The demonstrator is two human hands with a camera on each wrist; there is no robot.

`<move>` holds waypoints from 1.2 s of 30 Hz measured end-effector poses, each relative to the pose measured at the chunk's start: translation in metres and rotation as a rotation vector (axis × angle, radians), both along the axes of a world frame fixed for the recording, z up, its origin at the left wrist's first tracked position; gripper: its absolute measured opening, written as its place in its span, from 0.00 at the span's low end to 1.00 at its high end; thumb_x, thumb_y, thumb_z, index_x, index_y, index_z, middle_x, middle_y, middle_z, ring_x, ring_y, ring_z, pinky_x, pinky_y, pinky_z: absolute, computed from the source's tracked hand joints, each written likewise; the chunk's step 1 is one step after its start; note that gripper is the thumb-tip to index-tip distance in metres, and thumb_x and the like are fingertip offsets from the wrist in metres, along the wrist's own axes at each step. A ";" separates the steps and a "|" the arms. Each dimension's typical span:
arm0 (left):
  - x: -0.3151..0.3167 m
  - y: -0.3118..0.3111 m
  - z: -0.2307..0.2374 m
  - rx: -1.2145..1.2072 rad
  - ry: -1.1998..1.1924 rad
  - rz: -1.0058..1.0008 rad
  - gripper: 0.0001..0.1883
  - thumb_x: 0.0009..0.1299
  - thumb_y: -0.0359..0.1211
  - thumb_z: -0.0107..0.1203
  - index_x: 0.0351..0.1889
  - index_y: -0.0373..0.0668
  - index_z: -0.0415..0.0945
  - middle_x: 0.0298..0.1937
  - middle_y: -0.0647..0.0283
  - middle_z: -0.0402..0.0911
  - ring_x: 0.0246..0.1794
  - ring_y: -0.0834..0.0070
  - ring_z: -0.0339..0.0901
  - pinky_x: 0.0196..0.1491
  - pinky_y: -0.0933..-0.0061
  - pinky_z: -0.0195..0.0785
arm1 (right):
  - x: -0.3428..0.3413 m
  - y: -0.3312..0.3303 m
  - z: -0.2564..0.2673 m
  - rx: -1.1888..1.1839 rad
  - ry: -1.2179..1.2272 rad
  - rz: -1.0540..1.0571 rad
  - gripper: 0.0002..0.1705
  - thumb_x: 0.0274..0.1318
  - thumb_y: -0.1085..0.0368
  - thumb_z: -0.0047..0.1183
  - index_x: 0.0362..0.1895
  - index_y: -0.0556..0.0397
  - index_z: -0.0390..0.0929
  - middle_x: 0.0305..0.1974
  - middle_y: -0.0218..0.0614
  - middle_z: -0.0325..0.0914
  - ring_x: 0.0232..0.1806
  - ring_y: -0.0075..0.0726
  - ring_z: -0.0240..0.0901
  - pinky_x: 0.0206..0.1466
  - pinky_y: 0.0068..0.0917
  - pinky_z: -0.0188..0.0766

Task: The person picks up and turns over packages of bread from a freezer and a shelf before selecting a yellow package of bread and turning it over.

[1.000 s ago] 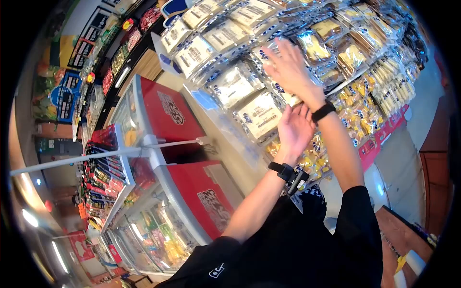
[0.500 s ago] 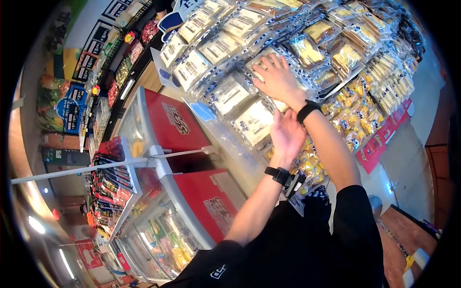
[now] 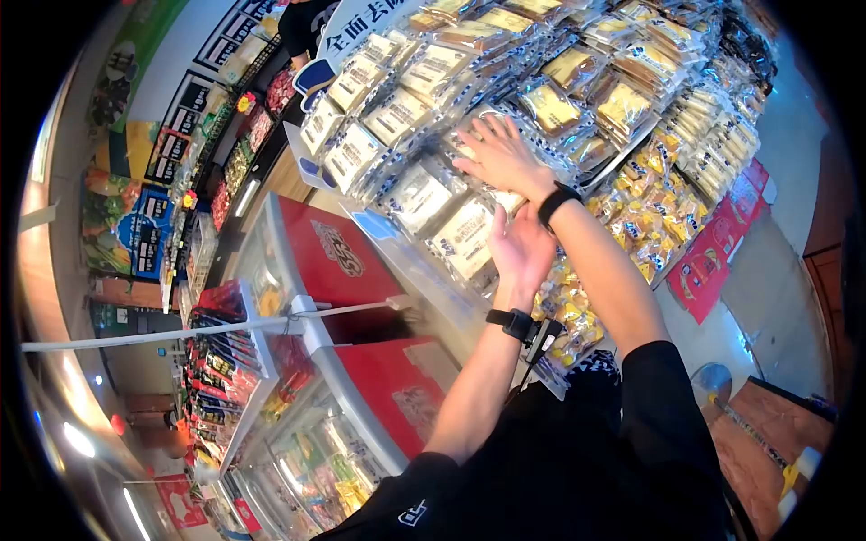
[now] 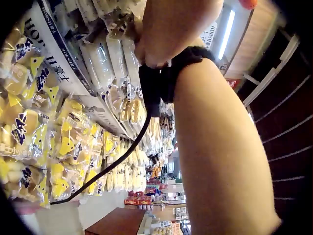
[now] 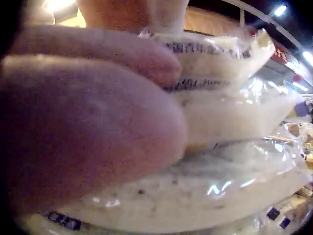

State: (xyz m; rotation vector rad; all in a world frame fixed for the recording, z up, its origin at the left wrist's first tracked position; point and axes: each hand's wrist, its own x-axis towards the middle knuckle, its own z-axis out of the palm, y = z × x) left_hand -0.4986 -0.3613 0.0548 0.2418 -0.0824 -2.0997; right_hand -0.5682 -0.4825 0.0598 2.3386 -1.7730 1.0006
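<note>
In the head view my right hand [image 3: 505, 162] lies palm down with fingers spread over clear-wrapped pale bread packs on a display. Just below its wrist is my left hand [image 3: 523, 252], palm turned up and fingers loosely extended; its fingertips are partly hidden behind the right wrist. Beside the hands lie a flat pack [image 3: 421, 194] and a white-labelled pack [image 3: 469, 236]. The right wrist view shows blurred fingers [image 5: 93, 127] close against stacked bags of bread [image 5: 230, 117]. A forearm with a black band [image 4: 222, 132] fills much of the left wrist view.
Small yellow-printed snack bags [image 3: 631, 225] fill the display's near section. Brown-and-yellow cake packs [image 3: 550, 108] lie behind the hands. Red-and-white freezers [image 3: 338, 239] stand at the left, with a white rail [image 3: 198, 331] across them. A person in dark clothes [image 3: 302, 32] is at the far top.
My right hand has come down from above the packs and now rests on them, fingers spread. The left hand stays palm up beside it. The head view has shifted slightly.
</note>
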 end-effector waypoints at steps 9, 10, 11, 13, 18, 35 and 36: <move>0.004 0.001 0.002 0.024 -0.007 -0.048 0.38 0.74 0.52 0.40 0.66 0.25 0.52 0.67 0.46 0.62 0.68 0.56 0.60 0.70 0.57 0.51 | -0.053 0.101 0.053 -0.142 -0.317 0.051 0.38 0.58 0.47 0.54 0.65 0.56 0.63 0.66 0.54 0.58 0.70 0.60 0.49 0.71 0.51 0.49; 0.007 0.001 -0.002 0.001 0.002 -0.073 0.38 0.74 0.53 0.40 0.66 0.24 0.52 0.68 0.46 0.61 0.68 0.56 0.59 0.70 0.57 0.51 | -0.059 0.113 0.058 -0.166 -0.334 0.033 0.37 0.57 0.49 0.57 0.65 0.57 0.63 0.65 0.54 0.59 0.69 0.59 0.51 0.70 0.49 0.51; 0.009 0.000 -0.005 -0.024 0.010 -0.102 0.39 0.74 0.53 0.40 0.66 0.24 0.51 0.69 0.46 0.60 0.69 0.56 0.58 0.69 0.57 0.52 | -0.064 0.123 0.061 -0.169 -0.337 0.026 0.37 0.57 0.49 0.57 0.65 0.57 0.63 0.65 0.54 0.59 0.69 0.59 0.51 0.70 0.49 0.51; 0.009 0.005 0.007 0.001 -0.074 -0.113 0.38 0.75 0.53 0.39 0.67 0.24 0.51 0.68 0.46 0.61 0.69 0.55 0.59 0.69 0.58 0.52 | -0.073 0.142 0.066 -0.206 -0.369 0.001 0.38 0.56 0.50 0.58 0.64 0.57 0.63 0.64 0.53 0.60 0.69 0.57 0.52 0.69 0.49 0.52; 0.022 0.071 0.074 -0.487 -0.935 -0.234 0.31 0.78 0.47 0.40 0.68 0.31 0.56 0.65 0.47 0.69 0.67 0.57 0.63 0.69 0.61 0.52 | -0.101 0.196 0.081 -0.378 -0.400 -0.109 0.29 0.58 0.54 0.57 0.59 0.56 0.69 0.57 0.49 0.68 0.60 0.56 0.64 0.62 0.44 0.61; 0.195 0.339 -0.025 -0.961 -1.793 -0.919 0.30 0.69 0.44 0.56 0.60 0.30 0.65 0.49 0.43 0.79 0.49 0.50 0.78 0.51 0.59 0.72 | -0.107 0.418 0.031 0.100 -0.878 -0.248 0.08 0.63 0.73 0.47 0.42 0.62 0.77 0.48 0.37 0.75 0.51 0.30 0.70 0.58 0.26 0.64; 0.198 0.344 -0.029 -0.937 -1.804 -0.870 0.30 0.69 0.44 0.56 0.60 0.30 0.65 0.49 0.43 0.79 0.49 0.50 0.78 0.51 0.59 0.72 | -0.106 0.434 0.023 0.132 -0.828 -0.348 0.08 0.63 0.74 0.47 0.42 0.62 0.77 0.47 0.36 0.75 0.50 0.30 0.70 0.58 0.25 0.63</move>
